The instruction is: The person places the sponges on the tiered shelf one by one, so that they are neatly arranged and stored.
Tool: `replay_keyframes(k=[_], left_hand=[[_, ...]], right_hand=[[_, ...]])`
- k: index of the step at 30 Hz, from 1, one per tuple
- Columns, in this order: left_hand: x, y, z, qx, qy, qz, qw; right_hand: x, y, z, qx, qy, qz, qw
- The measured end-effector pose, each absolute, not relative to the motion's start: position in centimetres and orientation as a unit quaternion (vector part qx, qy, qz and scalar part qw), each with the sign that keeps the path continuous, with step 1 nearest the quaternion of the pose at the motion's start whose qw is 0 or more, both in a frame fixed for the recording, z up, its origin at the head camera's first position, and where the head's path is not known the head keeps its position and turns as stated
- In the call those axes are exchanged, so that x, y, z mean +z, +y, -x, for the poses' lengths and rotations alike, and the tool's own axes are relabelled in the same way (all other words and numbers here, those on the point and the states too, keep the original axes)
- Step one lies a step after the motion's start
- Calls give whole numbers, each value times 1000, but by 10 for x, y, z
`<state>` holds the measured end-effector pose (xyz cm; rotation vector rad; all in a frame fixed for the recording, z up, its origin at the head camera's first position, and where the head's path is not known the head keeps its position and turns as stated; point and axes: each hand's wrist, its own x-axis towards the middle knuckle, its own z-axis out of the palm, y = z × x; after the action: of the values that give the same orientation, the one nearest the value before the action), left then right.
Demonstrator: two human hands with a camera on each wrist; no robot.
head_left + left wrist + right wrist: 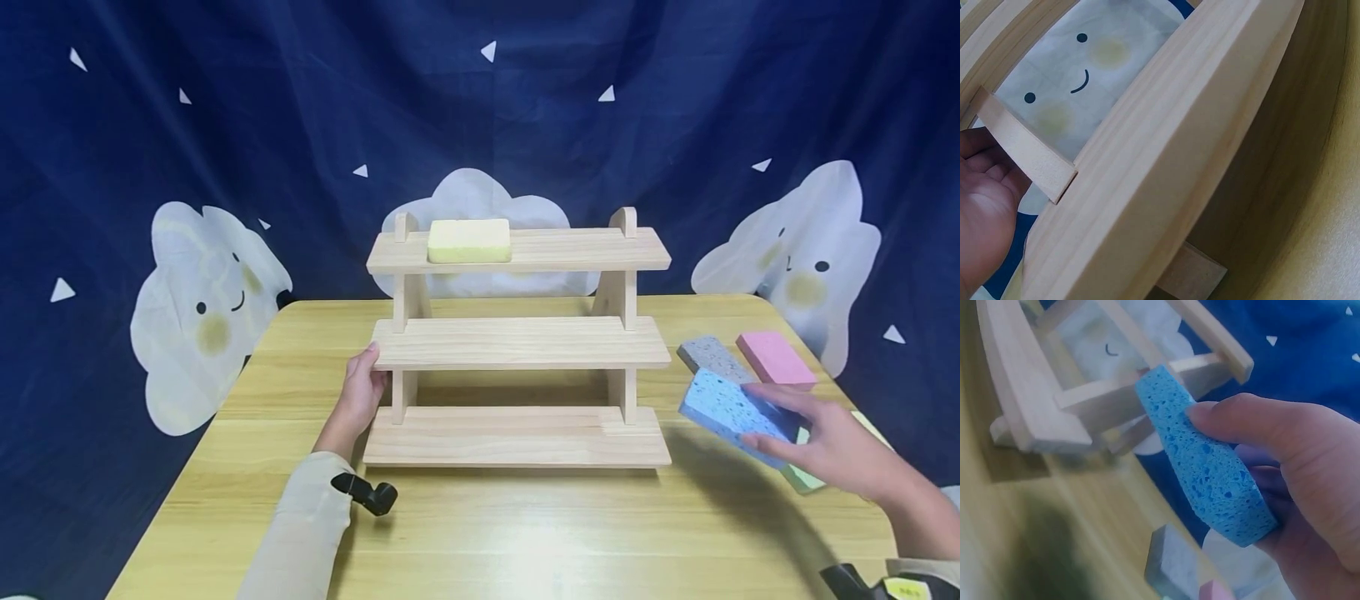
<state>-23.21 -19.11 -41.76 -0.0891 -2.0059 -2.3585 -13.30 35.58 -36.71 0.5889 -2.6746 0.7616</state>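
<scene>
A three-tier wooden display shelf (517,343) stands upright on the table. At the left end of its middle tier, my left hand (360,398) grips the wood, thumb at the board's edge; in the left wrist view its fingers curl behind a side support (1029,147). Raised over the table to the right of the shelf is a blue sponge (723,407), tilted. My right hand (843,442) pinches it between thumb and fingers, with the speckled, porous face showing in the right wrist view. A pale yellow sponge (469,242) lies on the top tier, left of middle.
To the right on the wooden table (480,533) lie a grey sponge (712,353) and a pink sponge (776,358). A green sponge (804,482) is partly hidden behind the right hand. A dark blue curtain (315,108) with white clouds hangs behind the table.
</scene>
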Motion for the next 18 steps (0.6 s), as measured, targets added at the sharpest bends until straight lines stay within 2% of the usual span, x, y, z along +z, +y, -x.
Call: replay_keyframes(k=[13, 18], left_hand=[[-417, -191, 233, -760, -648, 31, 25], [-417, -191, 232, -761, -648, 30, 24]], right_hand=[[-329, 326, 156, 224, -925, -286, 108], [-314, 313, 170, 222, -911, -328, 118]])
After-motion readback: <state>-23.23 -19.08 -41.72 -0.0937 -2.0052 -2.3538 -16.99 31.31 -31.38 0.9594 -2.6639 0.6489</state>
